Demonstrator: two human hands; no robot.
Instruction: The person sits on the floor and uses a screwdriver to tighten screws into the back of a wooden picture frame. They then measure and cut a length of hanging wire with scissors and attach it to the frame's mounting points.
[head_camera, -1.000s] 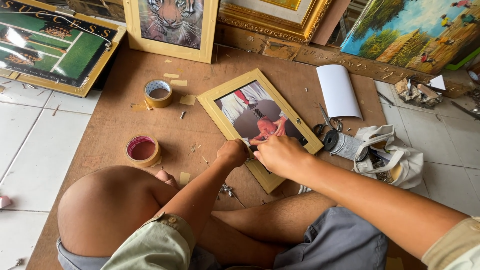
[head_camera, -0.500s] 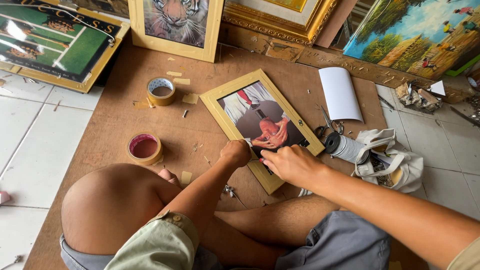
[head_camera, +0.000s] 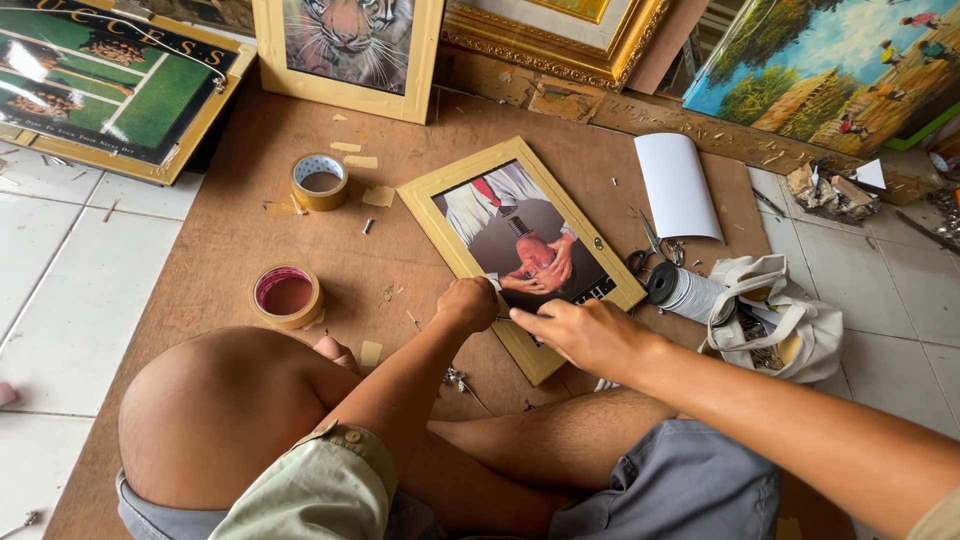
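A picture frame (head_camera: 432, 212) of pale gold wood lies flat on a brown board (head_camera: 230, 235) in front of my crossed legs. It holds a photo of a person in white. My left hand (head_camera: 468, 302) is curled into a fist at the frame's near edge and touches it. My right hand (head_camera: 588, 335) lies over the frame's near corner, fingers together and pointing left toward the fist. What the fingers pinch is hidden.
Two tape rolls stand left: a tan one (head_camera: 319, 181) and one with a pink core (head_camera: 287, 295). Scissors (head_camera: 645, 250), a white sheet (head_camera: 677, 186) and a cloth bag (head_camera: 775, 315) lie to the right. Framed pictures, one of a tiger (head_camera: 345, 50), lean along the back.
My right hand has slid a little toward me along the frame, off the photo and onto the near corner. The left fist has stayed at the frame's edge.
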